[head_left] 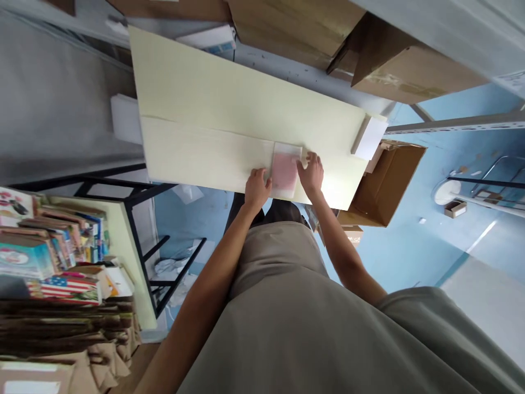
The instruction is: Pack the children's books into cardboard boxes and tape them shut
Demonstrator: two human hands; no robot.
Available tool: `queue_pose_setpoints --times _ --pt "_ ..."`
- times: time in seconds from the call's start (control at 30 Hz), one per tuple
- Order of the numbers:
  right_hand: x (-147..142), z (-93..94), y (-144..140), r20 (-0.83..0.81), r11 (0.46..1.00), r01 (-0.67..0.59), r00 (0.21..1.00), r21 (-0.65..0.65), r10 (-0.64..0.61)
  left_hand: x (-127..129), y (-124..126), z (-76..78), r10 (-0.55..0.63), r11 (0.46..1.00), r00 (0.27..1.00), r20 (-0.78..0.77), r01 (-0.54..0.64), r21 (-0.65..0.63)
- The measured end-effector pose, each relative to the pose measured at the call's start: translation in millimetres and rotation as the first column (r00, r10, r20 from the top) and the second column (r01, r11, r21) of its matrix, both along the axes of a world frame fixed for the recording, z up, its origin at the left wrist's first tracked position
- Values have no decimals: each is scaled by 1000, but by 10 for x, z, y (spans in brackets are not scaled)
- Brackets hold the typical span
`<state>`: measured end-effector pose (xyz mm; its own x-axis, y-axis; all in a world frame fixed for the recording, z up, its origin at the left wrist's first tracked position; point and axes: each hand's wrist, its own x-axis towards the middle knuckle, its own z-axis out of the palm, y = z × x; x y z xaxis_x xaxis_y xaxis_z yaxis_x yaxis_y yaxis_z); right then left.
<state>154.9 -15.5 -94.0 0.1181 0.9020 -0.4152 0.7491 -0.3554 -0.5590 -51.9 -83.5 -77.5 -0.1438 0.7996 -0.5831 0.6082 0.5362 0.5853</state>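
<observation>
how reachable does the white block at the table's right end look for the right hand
Likely yes: the right hand is at the edge of the pinkish packet, and pale tabletop stretches from there to the white block, with nothing visible in the way.

The person's left arm and right arm are slanting forward and inward, bare at the forearms. The left hand is facing palm down, its fingers curving loosely, while the right hand is angling inward, its fingers bending and its thumb standing apart, a gap separating the two hands
</observation>
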Motion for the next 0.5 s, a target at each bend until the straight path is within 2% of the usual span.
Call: queue_pose_setpoints --times 0.1,0.23,0.4,0.5 --pt "-87 -12 -303 -28 977 164 985 -137 -170 -27 132 -59 3 1000 998 63 -4 20" --pt "-300 -16 -321 -20 950 255 965 -179 -262 -52 249 -138 5 1000 992 128 -7 19" --pt "-510 108 -138 -141 959 225 958 -173 -250 -213 387 -195 70 997 980 186 -61 -55" --pt "-773 148 17 -208 978 155 961 -138 -181 -412 536 -192 61 998 981 182 -60 -14"
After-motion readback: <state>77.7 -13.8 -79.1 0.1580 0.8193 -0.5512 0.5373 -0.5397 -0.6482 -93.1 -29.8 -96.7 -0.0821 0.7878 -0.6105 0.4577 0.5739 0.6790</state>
